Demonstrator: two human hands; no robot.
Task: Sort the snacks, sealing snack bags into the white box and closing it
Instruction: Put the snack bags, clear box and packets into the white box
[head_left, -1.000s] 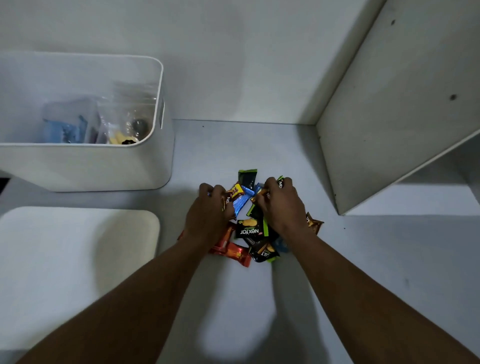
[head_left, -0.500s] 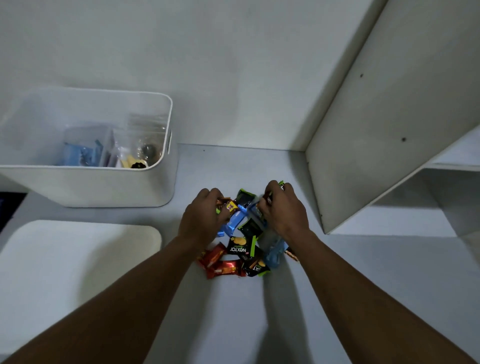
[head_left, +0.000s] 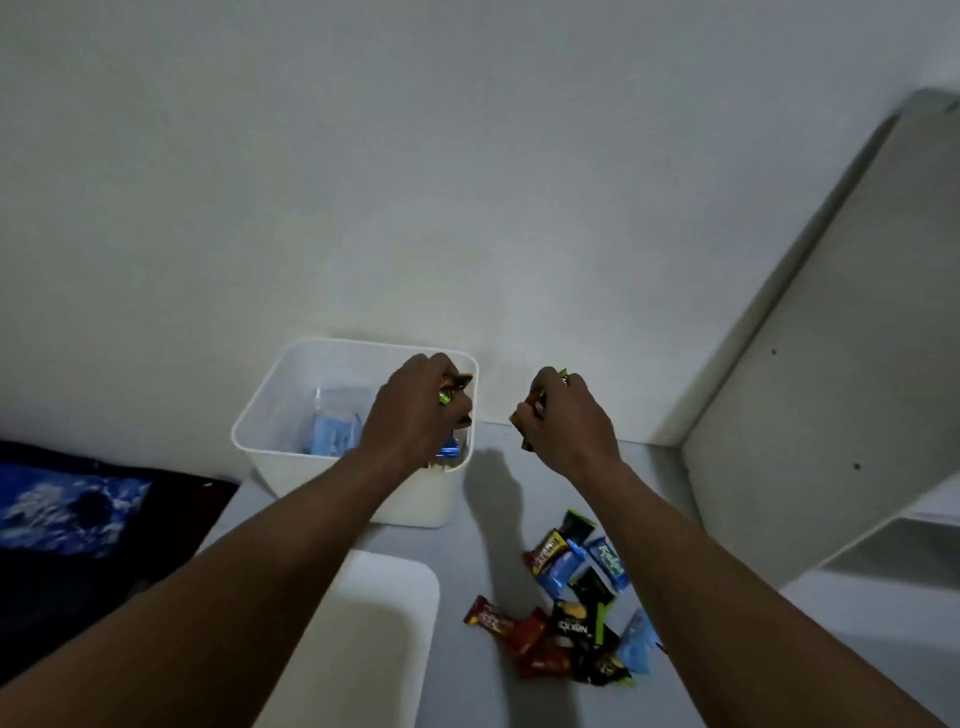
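Two forearms fill lower frame, reaching up toward white box (head_left: 291, 457), taken as landmark throughout.

Nearest: flat white lid (head_left: 363, 634) on grey tabletop (head_left: 467, 551), just in front of box, partly covered by left forearm. Right of lid, well in front of box and off to its right: loose pile of snacks (head_left: 566, 618) — red, black-and-green and blue wrappers, overlapping. Exact count not readable.

Further: left hand (head_left: 410, 415) over box's right front corner, fingers curled tight on a small clutch of wrapped snacks (head_left: 453, 388); orange and green ends poke out at fingertips. Right hand (head_left: 566, 421) just right of box, outside its rim, above tabletop, closed on a second handful (head_left: 537, 408); green and orange edges showing.

Judged step: dropping handfuls into box. Advice: bring left hand fully inside rim before letting go, release low so wrappers do not bounce out; swing right hand leftward over opening before loosening, not at rim. Task asks for sealed bags, so worth checking whether loose pieces belong bagged first.

Inside box: clear bag holding blue packets (head_left: 332, 434) against near wall; a blue wrapper glimpsed below left hand. Box floor mostly hidden by hand and wall.

Hard to make out: number of pieces in each fist; brand text apart from one black wrapper; dim light throughout. Dark blue patterned cloth (head_left: 67, 514) left of box, cut by frame edge. White shelf panel (head_left: 831, 395) far right of box, likewise cropped.
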